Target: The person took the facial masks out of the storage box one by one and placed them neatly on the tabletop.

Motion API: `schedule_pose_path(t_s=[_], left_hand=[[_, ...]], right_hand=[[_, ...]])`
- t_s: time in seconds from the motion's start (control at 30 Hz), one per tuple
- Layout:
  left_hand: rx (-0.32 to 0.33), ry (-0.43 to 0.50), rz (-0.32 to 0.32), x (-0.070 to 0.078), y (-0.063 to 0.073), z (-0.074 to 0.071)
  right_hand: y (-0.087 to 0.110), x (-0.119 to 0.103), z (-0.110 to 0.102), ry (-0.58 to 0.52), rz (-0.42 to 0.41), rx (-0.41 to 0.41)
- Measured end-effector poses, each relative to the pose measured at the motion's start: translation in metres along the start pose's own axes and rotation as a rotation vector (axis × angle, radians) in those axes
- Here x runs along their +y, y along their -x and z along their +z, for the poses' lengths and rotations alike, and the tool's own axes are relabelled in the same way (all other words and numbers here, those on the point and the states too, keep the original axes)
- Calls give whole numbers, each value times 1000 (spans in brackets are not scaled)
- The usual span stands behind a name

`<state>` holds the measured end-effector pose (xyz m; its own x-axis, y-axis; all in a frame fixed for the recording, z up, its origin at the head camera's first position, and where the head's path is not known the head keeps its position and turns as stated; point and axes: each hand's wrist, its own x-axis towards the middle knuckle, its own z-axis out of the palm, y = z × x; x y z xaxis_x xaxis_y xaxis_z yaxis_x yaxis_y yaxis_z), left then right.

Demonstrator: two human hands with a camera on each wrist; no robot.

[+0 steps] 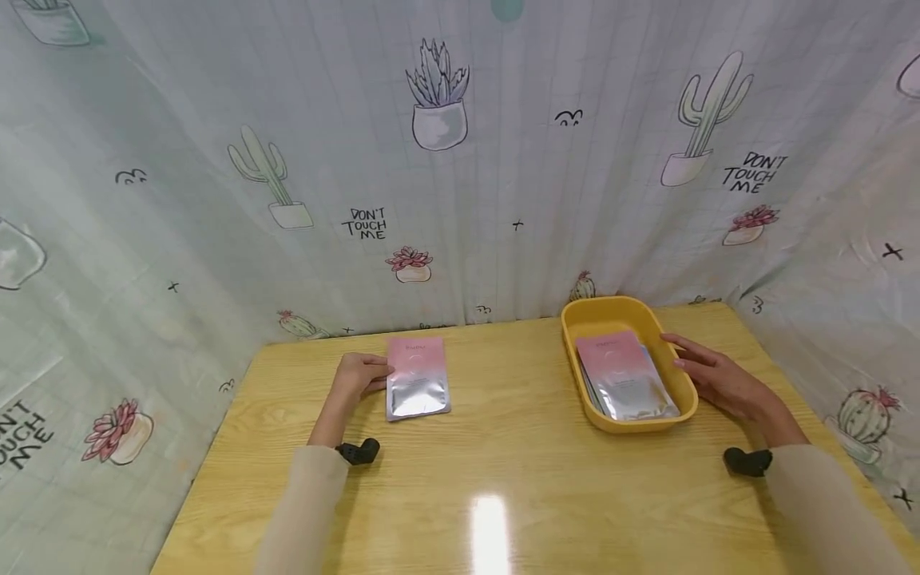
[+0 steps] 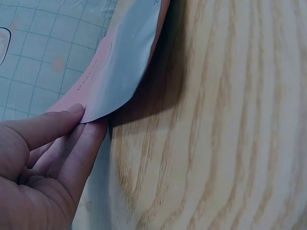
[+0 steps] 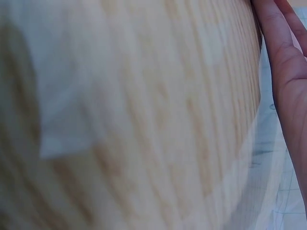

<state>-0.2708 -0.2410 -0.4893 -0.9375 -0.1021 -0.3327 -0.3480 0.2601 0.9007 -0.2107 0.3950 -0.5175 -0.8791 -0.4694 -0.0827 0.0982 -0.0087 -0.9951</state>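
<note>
A pink-and-silver sheet mask packet [image 1: 418, 375] lies at the left of the table, its left edge pinched by my left hand [image 1: 359, 374]. In the left wrist view, the thumb and fingers of that hand [image 2: 53, 158] hold the edge of the packet [image 2: 103, 72], which looks slightly raised. At the right stands a yellow plastic basket [image 1: 607, 313]. Inside it, another pink-and-silver packet [image 1: 625, 371] rests on top of other packets. My right hand [image 1: 726, 385] touches the basket's right rim with loosely extended fingers; its fingertips are cut off in the right wrist view.
The wooden table [image 1: 503, 447] ends at the back against a curtain [image 1: 503, 176] printed with potted cacti. More of this cloth hangs at both sides. A black wrist device [image 1: 359, 451] sits on the left wrist, and another [image 1: 747, 461] on the right.
</note>
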Motion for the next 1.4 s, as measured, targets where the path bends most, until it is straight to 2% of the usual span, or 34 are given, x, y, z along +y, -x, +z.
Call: schedule_pose_path(t_s=[0.23, 0.37, 0.53, 0.6, 0.67, 0.77, 0.83, 0.9, 1.0, 1.13, 1.4], left_hand=[[-2, -30, -1, 0, -2, -3], [9, -44, 14, -1, -2, -1], [14, -56, 31, 0, 0, 1], [13, -78, 67, 0, 2, 0], [20, -127, 137, 1, 3, 0], [80, -310, 284, 4, 5, -2], [115, -397, 356, 8, 6, -2], [138, -450, 402, 13, 8, 0], [100, -416, 441, 22, 10, 8], [51, -396, 482, 34, 11, 29], [-47, -360, 494, 52, 13, 69]], right_hand=[[-1, 3, 1, 17, 22, 22], [-1, 3, 1, 54, 38, 56], [-3, 3, 0, 53, 54, 61], [-3, 4, -1, 36, 45, 46], [-3, 4, -1, 21, 33, 36], [-2, 4, -2, 11, 21, 22], [-2, 3, -2, 22, 21, 26], [-3, 2, -3, 43, 21, 28], [-5, -2, -2, 62, 31, 39], [-4, -5, -4, 54, 32, 38], [-2, 3, -6, 16, -8, -6]])
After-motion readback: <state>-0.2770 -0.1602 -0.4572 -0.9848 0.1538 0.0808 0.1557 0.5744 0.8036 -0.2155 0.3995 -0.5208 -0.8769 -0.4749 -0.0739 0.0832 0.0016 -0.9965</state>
